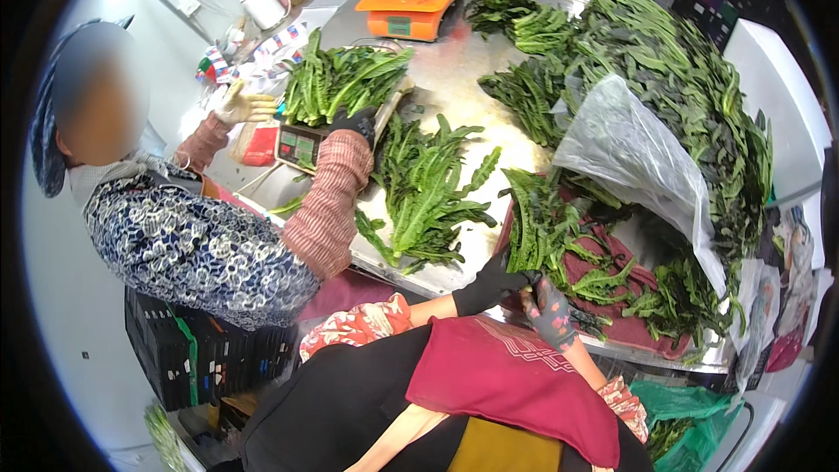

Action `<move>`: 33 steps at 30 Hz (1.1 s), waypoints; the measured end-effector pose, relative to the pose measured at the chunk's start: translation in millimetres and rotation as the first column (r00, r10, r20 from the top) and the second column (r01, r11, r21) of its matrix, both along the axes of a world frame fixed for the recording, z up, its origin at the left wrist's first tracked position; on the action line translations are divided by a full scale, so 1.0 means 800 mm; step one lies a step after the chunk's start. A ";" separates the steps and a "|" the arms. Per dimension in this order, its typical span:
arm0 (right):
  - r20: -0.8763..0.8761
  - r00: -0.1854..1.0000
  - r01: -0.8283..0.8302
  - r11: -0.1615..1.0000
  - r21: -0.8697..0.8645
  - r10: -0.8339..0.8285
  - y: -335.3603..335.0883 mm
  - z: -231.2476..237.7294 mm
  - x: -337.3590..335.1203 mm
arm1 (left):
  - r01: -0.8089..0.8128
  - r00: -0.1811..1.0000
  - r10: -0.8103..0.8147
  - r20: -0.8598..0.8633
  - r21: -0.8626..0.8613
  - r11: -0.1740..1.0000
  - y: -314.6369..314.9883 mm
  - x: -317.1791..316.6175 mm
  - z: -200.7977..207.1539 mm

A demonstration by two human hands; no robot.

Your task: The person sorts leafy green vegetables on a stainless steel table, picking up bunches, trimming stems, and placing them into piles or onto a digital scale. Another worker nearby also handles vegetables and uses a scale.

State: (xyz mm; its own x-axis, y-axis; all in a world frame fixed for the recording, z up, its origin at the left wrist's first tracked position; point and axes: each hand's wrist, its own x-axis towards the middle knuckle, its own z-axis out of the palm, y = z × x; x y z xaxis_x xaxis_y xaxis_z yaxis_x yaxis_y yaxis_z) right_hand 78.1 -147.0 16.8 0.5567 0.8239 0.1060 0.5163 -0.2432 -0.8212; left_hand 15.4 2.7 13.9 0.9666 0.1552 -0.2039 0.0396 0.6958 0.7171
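Hands: two, gloved; the left hand [491, 285] in plain black, the right hand [550, 313] in grey with a dark and reddish pattern. Their curled fingers come together at the table's near edge; whether either is closed round stems, I cannot tell.
Nearest greens: one bunch of long, jagged leaves [533, 223], just beyond the fingers, lower end toward them, partly over a maroon cloth [634, 329].
In the way: one crumpled, translucent plastic sheet [634, 144], draped over part of the large leaf heap [673, 70] on the right.
Table: smooth, shiny metal [516, 150], bare patches between the greens.
Middle: a loose spread of toothed leaves [424, 188] with pale ribs.
Scales: two; an orange scale [409, 7] with a flat tray at the far edge, and a display scale [300, 147] at the left, carrying a leafy pile [341, 79].
Co-worker: one person in a flowered top [192, 240], a dark-gloved hand [355, 122] against that pile, a pale-gloved hand [240, 107] with fingers spread.
Below: black stacked crates [153, 350] left, a green plastic bag [712, 411] right.
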 end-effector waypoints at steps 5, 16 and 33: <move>-0.387 0.922 0.086 0.985 0.152 -0.020 0.016 0.000 -0.005 | -0.169 0.986 0.164 0.042 0.331 0.928 0.028 0.004 0.004; -0.975 0.211 0.465 0.870 0.162 0.069 -0.009 -0.061 0.009 | 0.193 0.966 -0.253 -0.058 0.812 0.550 0.040 -0.038 0.058; -0.891 0.439 0.182 0.959 0.216 0.117 -0.012 -0.108 -0.003 | -0.351 0.623 0.687 0.374 0.919 -0.181 0.185 -0.144 -0.019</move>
State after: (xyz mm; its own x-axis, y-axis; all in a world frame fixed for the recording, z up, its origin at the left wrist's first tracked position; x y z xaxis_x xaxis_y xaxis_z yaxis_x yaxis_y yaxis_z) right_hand 75.8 -156.7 -69.9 0.4878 0.8282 -0.2759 -0.5405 0.0383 -0.8405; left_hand -99.8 150.7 -1.3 0.4057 0.7792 0.4777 0.2817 -0.6038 0.7457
